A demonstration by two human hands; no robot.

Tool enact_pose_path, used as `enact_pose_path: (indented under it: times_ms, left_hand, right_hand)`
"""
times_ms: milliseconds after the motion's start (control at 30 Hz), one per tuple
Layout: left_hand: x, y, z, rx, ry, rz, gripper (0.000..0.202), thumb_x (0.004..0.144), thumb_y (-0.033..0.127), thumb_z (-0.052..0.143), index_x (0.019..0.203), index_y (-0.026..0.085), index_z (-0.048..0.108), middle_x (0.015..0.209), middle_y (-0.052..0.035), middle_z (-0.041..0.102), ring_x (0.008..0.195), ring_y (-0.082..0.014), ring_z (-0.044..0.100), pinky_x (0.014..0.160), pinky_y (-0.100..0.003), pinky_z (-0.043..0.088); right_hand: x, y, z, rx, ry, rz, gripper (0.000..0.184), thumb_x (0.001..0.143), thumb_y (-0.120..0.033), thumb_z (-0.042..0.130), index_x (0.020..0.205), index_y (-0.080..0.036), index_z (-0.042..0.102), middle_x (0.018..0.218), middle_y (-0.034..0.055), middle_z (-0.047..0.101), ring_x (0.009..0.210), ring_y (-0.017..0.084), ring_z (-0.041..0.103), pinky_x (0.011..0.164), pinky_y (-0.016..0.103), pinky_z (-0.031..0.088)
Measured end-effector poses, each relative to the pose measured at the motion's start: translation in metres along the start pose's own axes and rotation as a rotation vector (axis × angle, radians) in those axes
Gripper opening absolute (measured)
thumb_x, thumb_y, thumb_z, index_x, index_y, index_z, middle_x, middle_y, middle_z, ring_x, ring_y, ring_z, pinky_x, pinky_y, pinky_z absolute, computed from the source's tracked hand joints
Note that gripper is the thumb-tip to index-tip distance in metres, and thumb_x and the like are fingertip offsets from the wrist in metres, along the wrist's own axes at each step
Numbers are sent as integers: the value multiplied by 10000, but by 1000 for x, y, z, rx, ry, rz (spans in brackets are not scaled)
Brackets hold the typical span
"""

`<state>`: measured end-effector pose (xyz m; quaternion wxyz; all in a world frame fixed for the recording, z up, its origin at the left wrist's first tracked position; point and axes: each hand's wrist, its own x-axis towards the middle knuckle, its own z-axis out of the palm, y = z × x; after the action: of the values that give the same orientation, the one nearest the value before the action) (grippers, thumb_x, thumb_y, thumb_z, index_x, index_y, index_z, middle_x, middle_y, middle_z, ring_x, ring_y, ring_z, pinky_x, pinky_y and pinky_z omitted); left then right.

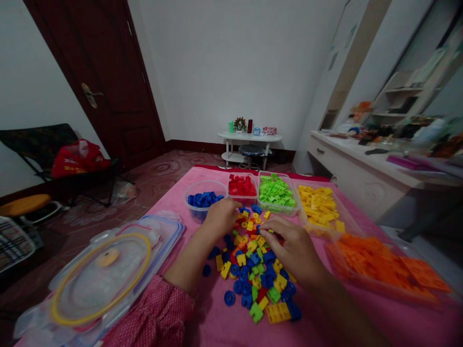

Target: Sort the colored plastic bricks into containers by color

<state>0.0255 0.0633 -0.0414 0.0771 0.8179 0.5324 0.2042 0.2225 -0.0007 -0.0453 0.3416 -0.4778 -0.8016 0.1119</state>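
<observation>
A heap of mixed plastic building bricks point(253, 270), blue, yellow, green and red, lies on the pink tablecloth point(224, 327). My left hand point(221, 217) rests at the far left edge of the heap, fingers curled down into the bricks. My right hand point(294, 250) lies over the heap's right side, fingertips bent and pinching among the bricks; what they hold is hidden. Behind the heap stand a round bowl of blue bricks point(204, 198), a tub of red bricks point(241, 185), a tub of green bricks point(277, 193) and a tub of yellow bricks point(320, 205).
A container of orange bricks point(383, 265) sits at the right. Clear plastic lids point(104, 274) are stacked at the left table edge. Beyond are a white desk point(361, 178), a small white side table point(249, 142), a folding chair point(54, 159) and a dark door point(104, 82).
</observation>
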Motion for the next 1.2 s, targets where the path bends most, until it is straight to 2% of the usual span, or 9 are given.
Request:
enact_pose_path:
  times_ms: [133, 233, 433, 567, 767, 867, 967, 1033, 1200]
  left_hand:
    - [-6, 8, 15, 129, -189, -19, 258, 767, 140, 538, 978, 150, 687, 986, -151, 649, 961, -249, 588, 844, -334, 455]
    - [-9, 11, 20, 164, -246, -125, 295, 774, 162, 544, 1045, 128, 656, 1068, -174, 611, 1004, -270, 566, 839, -360, 471]
    - [-10, 15, 12, 208, -230, -130, 276, 770, 143, 547, 1022, 100, 652, 1117, -183, 581, 1080, -276, 518, 928, -375, 441]
    - [-12, 19, 5, 258, -245, -159, 268, 765, 107, 531, 1002, 92, 654, 1127, -197, 578, 1079, -291, 532, 898, -375, 464]
    - [-13, 22, 5, 269, -254, -231, 311, 801, 143, 491, 1077, 110, 632, 1072, -194, 626, 973, -289, 628, 798, -384, 520]
    - [-13, 21, 4, 282, -281, -259, 300, 793, 127, 476, 1028, 104, 661, 989, -202, 663, 953, -307, 642, 770, -401, 527]
    - [-12, 18, -3, 284, -273, -287, 300, 792, 157, 482, 1022, 112, 670, 996, -204, 669, 950, -313, 644, 764, -403, 525]
    - [-11, 15, -9, 276, -249, -289, 294, 795, 188, 488, 1015, 133, 675, 1001, -186, 675, 952, -301, 645, 773, -388, 521]
    - [-12, 11, -21, 184, -142, -258, 289, 811, 205, 445, 939, 187, 703, 957, -145, 695, 932, -270, 654, 754, -350, 510]
  right_hand:
    - [0, 6, 2, -17, 7, 20, 158, 864, -232, 503, 856, -227, 660, 873, 20, 645, 772, 151, 594, 736, 266, 438]
    - [1, 11, 7, -26, -6, 35, 155, 853, -231, 510, 855, -219, 665, 863, 25, 643, 771, 153, 593, 720, 261, 440]
    - [34, 23, 26, -101, -77, -7, 227, 820, -166, 494, 967, -212, 661, 992, 46, 638, 906, 171, 584, 818, 283, 431]
    - [69, 24, 41, -257, -222, -53, 326, 807, -102, 458, 1065, -186, 639, 1098, 66, 624, 1062, 177, 531, 916, 279, 376]
    - [80, 16, 62, -372, -349, -47, 360, 823, -179, 482, 1161, -212, 600, 1186, 73, 597, 1007, 181, 566, 831, 266, 385]
    - [78, 11, 59, -425, -334, 13, 261, 860, -259, 446, 983, -204, 670, 1049, 71, 651, 885, 172, 597, 735, 251, 378]
    - [83, 9, 45, -491, -255, 114, 427, 935, -314, 264, 906, -193, 672, 880, 76, 673, 815, 186, 602, 674, 267, 356]
    - [87, 11, 37, -529, -211, 168, 479, 945, -309, 202, 937, -189, 666, 878, 91, 674, 824, 204, 603, 664, 280, 349]
    - [86, 24, 44, -562, -259, 183, 308, 866, -215, 391, 988, -222, 674, 976, 75, 682, 908, 198, 612, 717, 267, 374]
